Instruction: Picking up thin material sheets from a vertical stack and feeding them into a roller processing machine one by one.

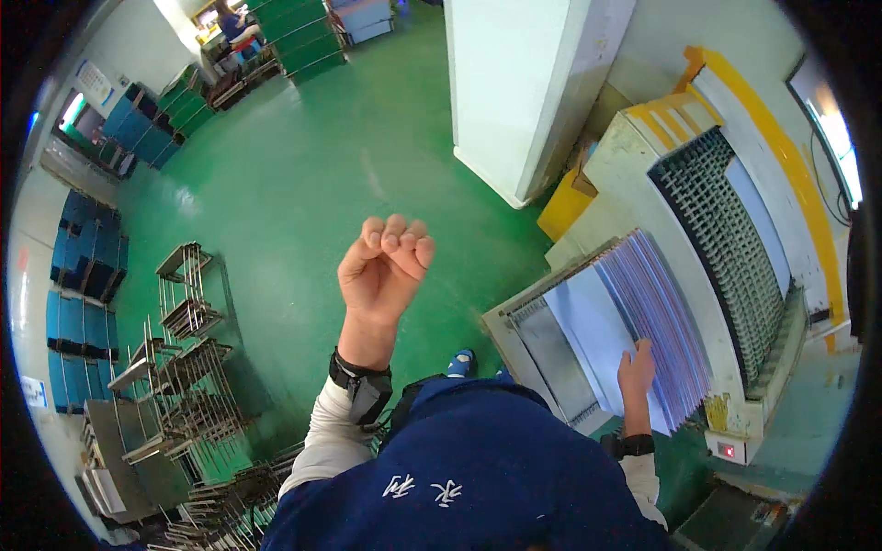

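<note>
My left hand [386,264] is raised over the green floor with its palm side showing. Its fingers curl inward, and nothing shows in them. Lower right, my right hand [636,375] is at the near edge of a white sheet [588,317], thumb side up and fingers partly hidden. This sheet leans apart from a dense row of thin sheets [657,321] with purplish edges, standing close together. The row stands in a pale tray-like frame [514,321] with a grey bottom. Dark bands are on both my wrists.
Beside the sheets stands a pale machine [625,156] with a dark roller conveyor [721,248] and yellow edging. A white pillar [505,101] rises ahead. Metal racks [188,367] stand left, blue bins [78,321] along the left wall. Far off, a person [237,23] sits near green crates [294,37].
</note>
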Tool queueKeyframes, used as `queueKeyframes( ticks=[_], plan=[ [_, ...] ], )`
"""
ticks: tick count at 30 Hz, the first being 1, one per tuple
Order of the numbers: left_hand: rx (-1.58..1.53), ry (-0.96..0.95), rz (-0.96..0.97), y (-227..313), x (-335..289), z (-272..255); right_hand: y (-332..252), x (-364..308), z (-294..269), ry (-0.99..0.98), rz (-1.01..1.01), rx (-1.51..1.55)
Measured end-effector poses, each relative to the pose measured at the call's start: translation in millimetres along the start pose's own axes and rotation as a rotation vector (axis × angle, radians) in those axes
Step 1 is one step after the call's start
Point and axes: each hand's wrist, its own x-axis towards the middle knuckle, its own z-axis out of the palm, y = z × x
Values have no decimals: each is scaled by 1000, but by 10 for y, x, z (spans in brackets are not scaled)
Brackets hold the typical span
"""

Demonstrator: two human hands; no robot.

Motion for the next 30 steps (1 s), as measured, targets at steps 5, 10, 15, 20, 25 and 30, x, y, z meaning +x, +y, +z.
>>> queueKeyframes(
  ticks=[5, 10, 15, 20, 25, 30],
  plan=[
    [21, -1, 9, -47, 55, 37, 160, 140, 48, -90, -28, -13],
    [31, -37, 6, -124, 109, -6, 297, 335, 53, -225, -97, -123],
    [41, -60, 5, -207, 160, -7, 375, 424, 153, -252, -95, -119],
    [33, -49, 13, -276, 174, 9, 385, 396, 180, -232, -116, -126],
    [45, -51, 7, -321, 200, 42, 289, 351, 117, -167, -118, -89],
    [46, -35, 7, -363, 208, 70, 186, 355, 28, -232, -36, -143]
  ],
)
